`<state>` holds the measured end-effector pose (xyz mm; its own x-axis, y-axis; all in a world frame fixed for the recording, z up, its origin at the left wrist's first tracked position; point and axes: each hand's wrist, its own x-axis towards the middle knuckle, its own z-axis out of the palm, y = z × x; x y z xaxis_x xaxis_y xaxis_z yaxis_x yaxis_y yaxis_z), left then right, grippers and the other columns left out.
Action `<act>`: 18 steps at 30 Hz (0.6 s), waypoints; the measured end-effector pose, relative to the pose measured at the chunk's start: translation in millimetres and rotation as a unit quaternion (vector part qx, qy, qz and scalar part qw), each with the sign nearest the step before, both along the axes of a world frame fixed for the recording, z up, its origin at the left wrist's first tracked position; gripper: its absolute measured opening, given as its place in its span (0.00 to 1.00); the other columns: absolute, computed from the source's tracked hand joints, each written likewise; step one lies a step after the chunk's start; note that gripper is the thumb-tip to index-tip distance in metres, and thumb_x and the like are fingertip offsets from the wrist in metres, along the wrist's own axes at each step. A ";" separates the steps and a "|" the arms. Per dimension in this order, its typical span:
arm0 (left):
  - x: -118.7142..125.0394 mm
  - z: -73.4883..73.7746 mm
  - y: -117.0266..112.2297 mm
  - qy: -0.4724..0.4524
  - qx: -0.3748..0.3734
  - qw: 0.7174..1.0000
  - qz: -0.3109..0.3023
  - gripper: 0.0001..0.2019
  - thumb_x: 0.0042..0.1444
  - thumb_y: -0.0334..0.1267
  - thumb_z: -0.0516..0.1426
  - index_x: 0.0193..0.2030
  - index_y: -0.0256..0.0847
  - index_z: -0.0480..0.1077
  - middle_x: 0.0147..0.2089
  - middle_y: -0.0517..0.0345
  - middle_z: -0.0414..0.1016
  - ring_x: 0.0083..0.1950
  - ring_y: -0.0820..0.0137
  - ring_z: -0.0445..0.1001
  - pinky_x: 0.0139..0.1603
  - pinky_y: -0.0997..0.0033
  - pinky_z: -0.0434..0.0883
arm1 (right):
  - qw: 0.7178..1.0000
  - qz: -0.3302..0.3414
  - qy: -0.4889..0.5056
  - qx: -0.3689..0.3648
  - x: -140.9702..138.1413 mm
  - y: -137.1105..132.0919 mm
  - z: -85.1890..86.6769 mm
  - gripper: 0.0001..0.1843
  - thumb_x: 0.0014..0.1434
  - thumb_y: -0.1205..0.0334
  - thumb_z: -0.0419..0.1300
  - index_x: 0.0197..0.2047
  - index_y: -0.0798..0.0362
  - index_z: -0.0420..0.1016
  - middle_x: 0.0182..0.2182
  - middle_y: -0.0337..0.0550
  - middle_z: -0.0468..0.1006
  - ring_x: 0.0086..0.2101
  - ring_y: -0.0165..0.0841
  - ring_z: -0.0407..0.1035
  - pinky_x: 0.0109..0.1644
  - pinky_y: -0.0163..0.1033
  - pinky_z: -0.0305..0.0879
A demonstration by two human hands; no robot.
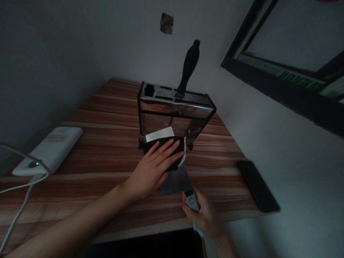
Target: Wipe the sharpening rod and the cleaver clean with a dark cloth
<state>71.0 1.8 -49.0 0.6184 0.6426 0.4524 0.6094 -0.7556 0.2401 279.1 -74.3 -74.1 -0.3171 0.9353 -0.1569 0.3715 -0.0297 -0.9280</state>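
My right hand (200, 211) is closed round the handle (192, 201) of a cleaver. Its wide metal blade (176, 182) points away from me, above the wood-grain table. With fingers stretched forward, my left hand (157, 168) holds a black cloth (178, 144) with a white edge over the blade. A bright, pale rectangular end (160, 134) sticks out beyond the cloth; whether it belongs to the blade is hidden. Just behind stands a metal knife block (174, 116) with black edges, and one black handle (189, 66) rises out of its top.
A white power bank or adapter (53, 148) with white cables (21, 206) lies at the left of the table (107, 118). A black phone (258, 186) rests near the right edge. Walls close off the back and right, with a dark-framed window or picture (268, 77) at upper right.
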 end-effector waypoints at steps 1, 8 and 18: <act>3.0 -2.1 -2.9 0.007 -0.003 1.000 -0.016 0.27 0.56 0.27 0.49 0.64 0.41 0.50 0.69 0.54 0.44 0.69 0.64 0.40 0.66 0.53 0.42 | 1.000 -0.004 0.008 -0.002 0.1 -0.1 -0.6 0.05 0.50 0.65 0.56 0.34 0.53 0.64 0.25 0.35 0.64 0.26 0.27 0.59 0.30 0.31 0.59; 17.1 -8.5 -19.9 0.024 -0.018 0.994 -0.108 0.29 0.55 0.28 0.51 0.64 0.41 0.51 0.68 0.54 0.44 0.68 0.65 0.41 0.66 0.54 0.45 | 0.999 -0.046 0.020 0.016 3.4 0.0 -8.2 0.09 0.52 0.61 0.56 0.38 0.54 0.65 0.26 0.37 0.67 0.27 0.29 0.62 0.32 0.34 0.61; 25.4 -6.4 -36.7 0.019 -0.049 0.978 -0.201 0.26 0.57 0.32 0.53 0.62 0.39 0.54 0.68 0.55 0.46 0.68 0.67 0.44 0.67 0.58 0.47 | 0.982 -0.169 0.089 0.002 6.2 -9.9 -24.7 0.30 0.42 0.62 0.60 0.51 0.51 0.62 0.43 0.49 0.75 0.45 0.43 0.68 0.49 0.46 0.64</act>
<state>96.3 -34.9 -55.3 0.8448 0.3833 0.3734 0.2775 -0.9104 0.3067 285.3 -84.2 -98.8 -0.0098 0.9924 -0.1226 0.1736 -0.1191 -0.9776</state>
